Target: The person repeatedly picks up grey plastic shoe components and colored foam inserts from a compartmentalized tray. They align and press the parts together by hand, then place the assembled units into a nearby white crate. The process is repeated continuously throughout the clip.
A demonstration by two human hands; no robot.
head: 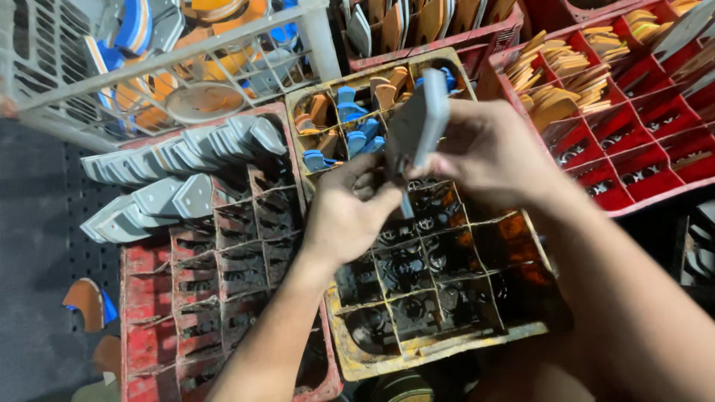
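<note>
My right hand has its fingers shut around a small stack of flat grey pads. They look like brake pads with metal backs. My left hand pinches the bottom edge of the same stack, thumb on one side and fingers curled on the other. So both hands hold the stack, up in the air, over the yellow crate.

I think the pads are stiff and a bit heavy for their size. They will not bend. The flat faces may be dusty and could slide on each other, so I would hold them by the edges and squeeze the whole stack, not just one pad. I cannot tell how many pads are in the stack, because my fingers cover part of it.

The yellow crate has many dark cells. The far cells hold blue and orange-brown pieces. The near cells are so dark that I cannot tell what is in them.

To the left is a red crate with rows of grey pads leaning along its top. To the right another red crate holds tan flat pieces. A white wire basket sits at the top left, with orange and blue things inside. It is cut off by the picture edge, and its things are blurry.
</note>
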